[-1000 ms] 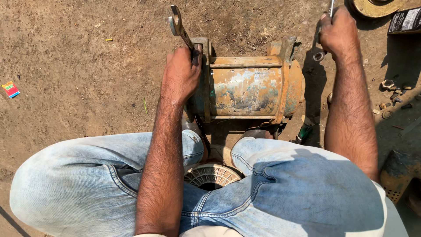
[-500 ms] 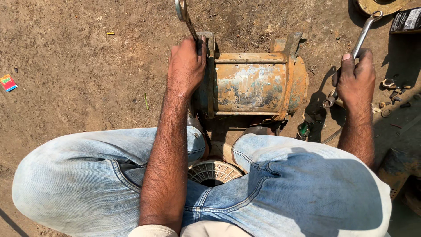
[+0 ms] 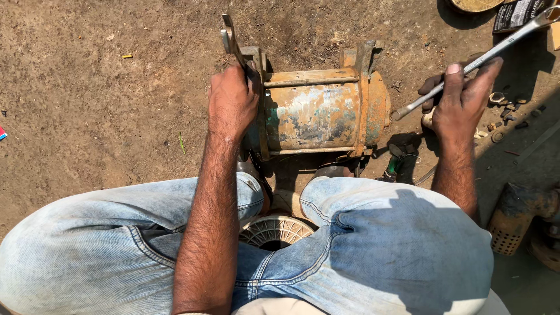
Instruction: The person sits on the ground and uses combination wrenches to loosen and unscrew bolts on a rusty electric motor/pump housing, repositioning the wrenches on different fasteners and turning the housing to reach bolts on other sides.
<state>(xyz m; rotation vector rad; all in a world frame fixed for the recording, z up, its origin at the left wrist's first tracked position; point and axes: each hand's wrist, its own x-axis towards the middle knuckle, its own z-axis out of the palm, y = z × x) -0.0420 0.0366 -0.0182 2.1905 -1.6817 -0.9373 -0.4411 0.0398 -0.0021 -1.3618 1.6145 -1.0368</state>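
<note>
Head view: a rusty orange motor housing [image 3: 318, 114] is shown lying on its side on the dirt ground [image 3: 87, 87], just ahead of the knees. It is judged heavy, rigid and rough, best held by its end flanges. Two spanners are counted: one [image 3: 233, 44] gripped in the closed left hand [image 3: 232, 102], one long spanner [image 3: 472, 64] clasped by the right hand [image 3: 461, 102]. One ribbed white cover [image 3: 274, 230] is seen between the legs.

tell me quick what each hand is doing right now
left hand: closed on a spanner at the rusty motor
right hand: closed on a long spanner
</note>
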